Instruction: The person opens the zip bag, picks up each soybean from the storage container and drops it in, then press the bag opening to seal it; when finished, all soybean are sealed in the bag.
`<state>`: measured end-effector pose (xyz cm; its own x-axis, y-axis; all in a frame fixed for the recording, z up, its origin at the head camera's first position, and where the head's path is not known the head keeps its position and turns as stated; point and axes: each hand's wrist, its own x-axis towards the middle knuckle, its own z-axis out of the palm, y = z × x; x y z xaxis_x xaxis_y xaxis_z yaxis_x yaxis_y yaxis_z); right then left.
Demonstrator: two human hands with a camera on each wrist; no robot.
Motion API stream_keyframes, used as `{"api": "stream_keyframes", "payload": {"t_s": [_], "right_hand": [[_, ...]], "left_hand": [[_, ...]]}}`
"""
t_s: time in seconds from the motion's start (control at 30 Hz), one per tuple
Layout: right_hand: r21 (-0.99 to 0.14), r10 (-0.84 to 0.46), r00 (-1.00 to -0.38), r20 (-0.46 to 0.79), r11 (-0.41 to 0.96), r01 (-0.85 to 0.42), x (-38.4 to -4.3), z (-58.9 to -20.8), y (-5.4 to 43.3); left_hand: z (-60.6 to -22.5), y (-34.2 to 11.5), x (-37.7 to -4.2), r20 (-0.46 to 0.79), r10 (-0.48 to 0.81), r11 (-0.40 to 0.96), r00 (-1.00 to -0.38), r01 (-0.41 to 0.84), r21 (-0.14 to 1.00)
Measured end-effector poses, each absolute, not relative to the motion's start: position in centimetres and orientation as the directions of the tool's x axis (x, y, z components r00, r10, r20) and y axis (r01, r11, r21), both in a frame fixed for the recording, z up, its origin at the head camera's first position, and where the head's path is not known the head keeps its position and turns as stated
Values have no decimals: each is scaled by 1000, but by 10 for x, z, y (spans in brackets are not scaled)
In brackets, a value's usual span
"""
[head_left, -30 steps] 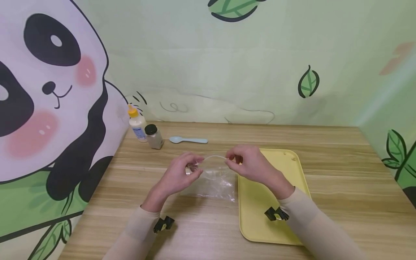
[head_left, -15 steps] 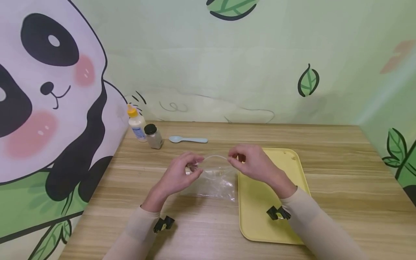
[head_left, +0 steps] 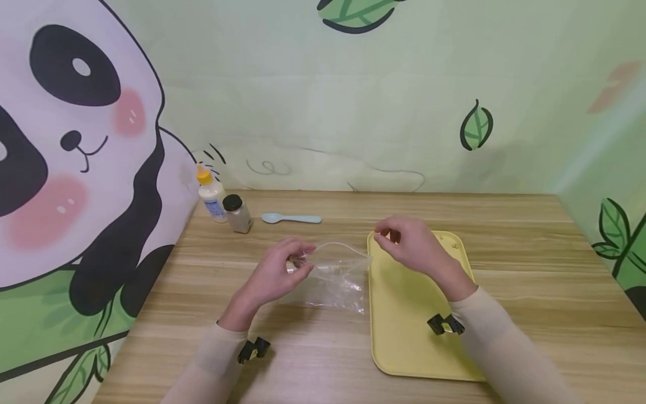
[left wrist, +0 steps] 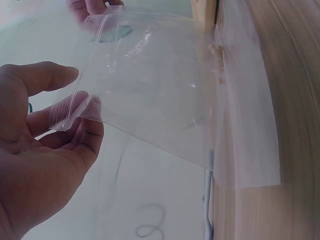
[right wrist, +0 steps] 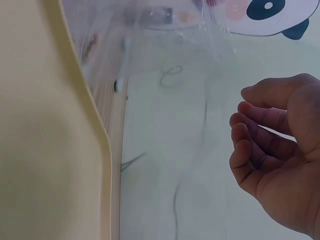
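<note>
A clear zip-top plastic bag [head_left: 335, 292] stands over the table with its mouth parted. My left hand [head_left: 275, 272] holds the bag's left end by the zip strip [left wrist: 75, 95]; in the left wrist view its fingers curl behind that corner while the thumb stands off it. To the right, my right hand [head_left: 419, 249] hovers over the upper part of a yellow tray [head_left: 404, 325]. Its fingers are loosely bent with nothing between them, and the right wrist view shows it apart from the bag [right wrist: 150, 45]. Several small beige bits [left wrist: 217, 55] show low down by the bag.
Behind the left hand stand a glue bottle [head_left: 211, 196] with a yellow cap and a small jar [head_left: 237, 216] with a black lid. A light blue spoon [head_left: 291, 218] lies near the wall. Small beige pieces [head_left: 455, 246] sit at the tray's far right corner.
My right hand has let go of the bag's zip edge and moved right, over the tray. The left hand keeps its hold, and the mouth's free end now droops toward the tray.
</note>
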<state>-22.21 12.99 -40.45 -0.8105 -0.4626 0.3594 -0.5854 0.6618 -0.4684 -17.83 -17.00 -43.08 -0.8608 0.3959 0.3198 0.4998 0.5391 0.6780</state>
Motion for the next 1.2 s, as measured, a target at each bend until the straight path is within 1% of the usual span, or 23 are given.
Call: {"api": "stream_keyframes", "payload": {"t_s": [0.23, 0.63, 1.0, 1.2], "right_hand": [[-445, -430, -830, 355, 703, -555, -229, -411, 149], [-482, -338, -898, 283, 759, -437, -245, -430, 181], [-496, -296, -916, 270, 773, -395, -250, -437, 201], [-475, -279, -930, 239, 802, -362, -255, -443, 212]], "left_hand": [[-430, -170, -178, 319, 395, 536, -862, 498, 681], [-430, -171, -177, 307, 396, 545, -865, 491, 679], [-430, -169, -178, 308, 393, 546, -866, 490, 679], [-431, -169, -178, 311, 391, 549, -866, 491, 677]]}}
